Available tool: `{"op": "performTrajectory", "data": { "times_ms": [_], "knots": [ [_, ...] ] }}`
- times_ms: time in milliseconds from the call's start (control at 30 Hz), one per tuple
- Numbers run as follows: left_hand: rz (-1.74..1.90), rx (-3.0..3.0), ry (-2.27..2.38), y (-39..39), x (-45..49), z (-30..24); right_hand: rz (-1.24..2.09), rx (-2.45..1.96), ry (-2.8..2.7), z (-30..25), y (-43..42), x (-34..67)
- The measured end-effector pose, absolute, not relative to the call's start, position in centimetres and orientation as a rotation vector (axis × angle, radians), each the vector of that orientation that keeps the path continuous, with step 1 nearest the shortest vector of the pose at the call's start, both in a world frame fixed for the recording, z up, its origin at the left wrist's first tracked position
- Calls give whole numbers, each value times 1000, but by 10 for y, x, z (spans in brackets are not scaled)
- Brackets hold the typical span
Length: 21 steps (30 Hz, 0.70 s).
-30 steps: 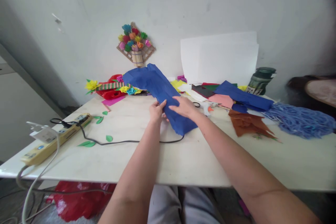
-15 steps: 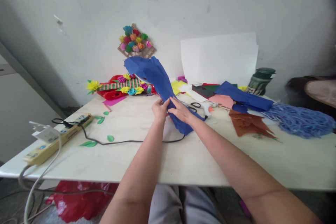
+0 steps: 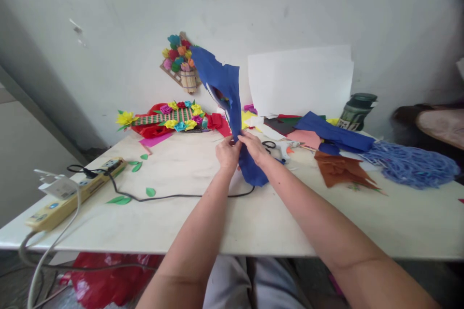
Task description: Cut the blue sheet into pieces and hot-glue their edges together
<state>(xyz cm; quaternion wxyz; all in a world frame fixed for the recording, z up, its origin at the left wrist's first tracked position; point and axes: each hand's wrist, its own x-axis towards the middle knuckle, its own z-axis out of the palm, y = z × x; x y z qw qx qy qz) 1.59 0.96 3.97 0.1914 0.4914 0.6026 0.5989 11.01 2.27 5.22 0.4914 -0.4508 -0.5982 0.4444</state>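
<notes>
I see both hands close over the table (image 3: 174, 224) — left hand (image 3: 227, 154) and right hand (image 3: 254, 148), fingers pressed together, pinching the middle of a blue paper sheet (image 3: 223, 77) that stands upright, near scissors (image 3: 268, 145).

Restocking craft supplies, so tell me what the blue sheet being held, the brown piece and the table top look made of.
The blue sheet: likely crepe or tissue paper, matte; it creases and flops where the left hand and right hand pinch it. The brown piece: probably similar thin paper, matte, wrinkled, jagged-edged. The table top: pale, faintly veined, slight sheen; stone or laminate, cannot tell.
</notes>
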Motion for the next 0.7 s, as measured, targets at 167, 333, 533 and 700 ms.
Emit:
{"op": "performTrajectory", "data": {
  "times_ms": [167,333,533,700],
  "knots": [
    [1688,1355,1635,12,19,36,1147,-1106,-1433,52,23,111],
    [1636,1451,1752,10,21,37,1221,-1098,-1396,51,23,111],
    [1641,1481,1787,8,22,40,1294,-1121,-1336,53,22,111],
    [1585,1558,1883,8,23,40,1235,-1104,-1399,52,23,112]
  ]
}}
